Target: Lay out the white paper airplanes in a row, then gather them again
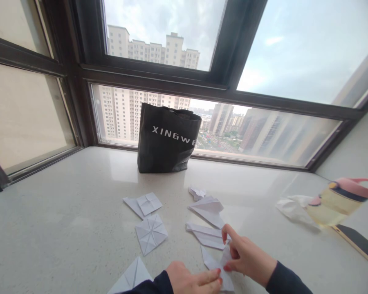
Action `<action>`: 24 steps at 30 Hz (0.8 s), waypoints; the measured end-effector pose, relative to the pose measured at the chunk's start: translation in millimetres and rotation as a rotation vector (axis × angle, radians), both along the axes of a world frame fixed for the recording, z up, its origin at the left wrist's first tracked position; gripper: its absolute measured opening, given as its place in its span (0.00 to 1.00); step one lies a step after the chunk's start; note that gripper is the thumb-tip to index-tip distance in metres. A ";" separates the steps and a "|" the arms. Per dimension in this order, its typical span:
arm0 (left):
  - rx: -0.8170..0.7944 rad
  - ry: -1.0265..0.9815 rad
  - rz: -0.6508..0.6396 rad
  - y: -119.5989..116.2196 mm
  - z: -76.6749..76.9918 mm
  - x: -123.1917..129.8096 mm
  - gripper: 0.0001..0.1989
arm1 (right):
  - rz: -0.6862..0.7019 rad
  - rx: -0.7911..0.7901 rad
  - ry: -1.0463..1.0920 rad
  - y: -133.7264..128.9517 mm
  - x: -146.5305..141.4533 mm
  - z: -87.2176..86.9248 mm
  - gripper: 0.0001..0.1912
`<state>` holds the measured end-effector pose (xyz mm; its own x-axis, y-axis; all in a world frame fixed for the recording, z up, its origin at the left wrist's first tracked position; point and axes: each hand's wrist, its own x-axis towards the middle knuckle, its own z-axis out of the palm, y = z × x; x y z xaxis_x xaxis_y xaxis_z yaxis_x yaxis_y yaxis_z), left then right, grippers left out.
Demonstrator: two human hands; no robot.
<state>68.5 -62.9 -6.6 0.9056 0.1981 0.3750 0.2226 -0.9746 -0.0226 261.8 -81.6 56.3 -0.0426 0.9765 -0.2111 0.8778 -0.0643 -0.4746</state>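
Note:
A folded white sheet of paper (209, 257) lies on the white countertop close to me, one flap raised at its right. My left hand (187, 279) rests on the near part of this sheet with its fingers stretched out and pressed down. Curled around the raised flap, my right hand (248, 257) has its thumb against the paper and its index finger bent above; the exact pinch is partly hidden. Just beyond lies a long folded paper strip (204, 235). Under my left forearm, another folded paper (131, 275) is partly covered.
Square folded papers (151, 233) lie to the left, with a paper plane (207, 208) and a small crumpled fold (197, 193) farther back. A black bag (167, 151) stands by the window. At right are a pink-lidded bottle (337, 204), a tissue (294, 208) and a phone (360, 241).

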 end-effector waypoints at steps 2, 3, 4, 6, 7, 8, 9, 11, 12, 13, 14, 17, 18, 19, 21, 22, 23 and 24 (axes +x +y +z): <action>-0.064 0.026 0.032 4.6 23.0 -6.8 0.17 | 0.011 0.017 -0.019 0.2 1.1 -0.4 0.22; -0.117 0.030 0.068 8.1 35.9 -11.9 0.19 | 0.015 0.019 -0.026 0.3 1.8 -0.4 0.22; -0.176 0.037 0.143 12.0 48.4 -17.9 0.18 | 0.019 0.023 -0.032 0.4 2.5 -0.2 0.21; -0.258 0.054 0.313 19.8 67.2 -31.2 0.13 | 0.036 0.049 -0.039 1.1 3.3 1.1 0.19; -0.273 0.068 0.418 23.0 71.6 -37.6 0.13 | 0.047 0.078 -0.039 1.7 3.0 2.2 0.16; -0.275 0.082 0.516 25.3 72.0 -43.5 0.13 | 0.060 0.111 -0.034 2.3 2.2 3.4 0.13; -0.269 0.100 0.606 26.8 68.6 -48.5 0.15 | 0.073 0.149 -0.025 3.0 0.7 4.5 0.10; -0.257 0.150 0.741 28.3 53.2 -55.5 0.22 | 0.094 0.224 0.001 4.3 -4.3 5.9 0.06; -0.260 0.180 0.781 28.8 43.7 -57.5 0.25 | 0.106 0.261 0.017 4.6 -7.6 6.0 0.06; -0.265 0.205 0.801 29.4 34.7 -58.6 0.26 | 0.119 0.295 0.031 4.8 -11.3 5.4 0.07; -0.266 0.226 0.802 30.3 27.4 -59.2 0.28 | 0.131 0.327 0.042 4.8 -15.1 4.4 0.08; -0.276 0.267 0.778 33.9 23.0 -60.3 0.33 | 0.168 0.396 0.052 3.5 -25.7 -0.7 0.11; -0.296 0.254 0.775 34.8 27.6 -61.0 0.34 | 0.176 0.411 0.053 2.7 -28.5 -2.4 0.12; -0.323 0.205 0.755 35.0 34.5 -61.8 0.34 | 0.179 0.424 0.057 1.9 -31.1 -4.0 0.12; -0.393 -0.019 0.640 33.2 52.5 -63.2 0.32 | 0.173 0.452 0.084 -0.1 -35.4 -6.3 0.13; -0.445 -0.177 0.547 31.2 62.0 -63.2 0.29 | 0.167 0.463 0.112 -1.1 -37.3 -7.1 0.13; -0.525 -0.338 0.448 28.6 70.8 -62.6 0.25 | 0.160 0.474 0.150 -2.1 -39.2 -7.6 0.13; -0.650 -0.475 0.359 25.6 78.2 -61.2 0.21 | 0.156 0.485 0.195 -3.0 -41.0 -8.0 0.13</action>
<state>7.3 -37.3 71.5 0.5244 0.7461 0.4103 0.3631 -0.6318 0.6848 220.7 -84.6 48.3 -0.1884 0.9388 0.2884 0.7519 0.3268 -0.5726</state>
